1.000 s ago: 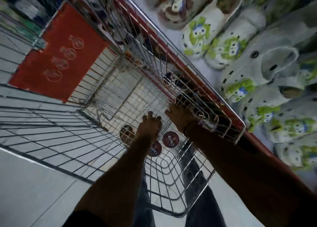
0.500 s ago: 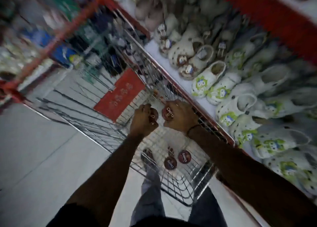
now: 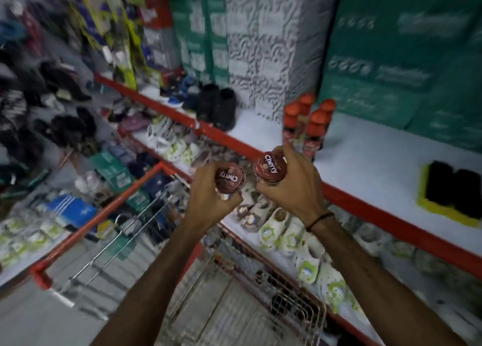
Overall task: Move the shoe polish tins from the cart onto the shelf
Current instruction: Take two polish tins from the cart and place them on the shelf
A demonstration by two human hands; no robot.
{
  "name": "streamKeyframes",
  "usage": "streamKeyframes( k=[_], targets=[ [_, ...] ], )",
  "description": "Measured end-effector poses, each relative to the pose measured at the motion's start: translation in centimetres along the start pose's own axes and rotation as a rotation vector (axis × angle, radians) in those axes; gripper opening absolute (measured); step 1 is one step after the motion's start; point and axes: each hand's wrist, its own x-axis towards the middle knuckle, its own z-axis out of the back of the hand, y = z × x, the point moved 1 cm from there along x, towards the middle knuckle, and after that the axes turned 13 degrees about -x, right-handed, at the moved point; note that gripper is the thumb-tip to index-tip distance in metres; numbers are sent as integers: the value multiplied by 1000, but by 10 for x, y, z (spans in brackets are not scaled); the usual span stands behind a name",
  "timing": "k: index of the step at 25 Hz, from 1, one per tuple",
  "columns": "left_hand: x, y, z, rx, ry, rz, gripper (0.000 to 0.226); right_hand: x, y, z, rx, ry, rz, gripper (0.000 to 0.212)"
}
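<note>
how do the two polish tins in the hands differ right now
The tin in the left hand, the left tin, sits lower and further from the shelf; the right tin, in the right hand, is higher, next to the shelf's red edge.
The left tin's "Cherry" lettering reads upside down; the right tin's runs downward at a slant.
The right tin seems to top a stack; under the left, only a metallic edge shows.
Both are round, dark red, lids facing the camera.

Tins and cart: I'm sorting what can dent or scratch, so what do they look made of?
Tins: probably thin metal, with glossy printed dark-red lids that catch light and a bare silvery rim under the left one. Cart: bright metal wire mesh, likely plated steel, shiny grey with thin welded rods. Blur leaves the finer finish unclear.
</note>
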Motion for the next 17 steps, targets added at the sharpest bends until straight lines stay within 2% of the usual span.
streamKeyframes(
  k=[4, 6, 9, 11, 17],
  targets=[
    [26, -70, -85, -117, 131, -183, 57, 0, -82, 69, -262, -88, -211, 53],
    [39, -101, -133, -160, 241, -228, 53, -3, -124, 93, -448, -32, -308, 50],
    [59, -119, -190, -56, 486, -128, 42, -4, -167, 102, -616, 147, -365, 47],
    [71, -117, -220, 34, 585, -77, 34, -4, -188, 96, -665, 237, -355, 46],
    [112, -124, -276, 70, 679, -131, 15, 22, -233, 88, -719, 241, -374, 45]
  ],
)
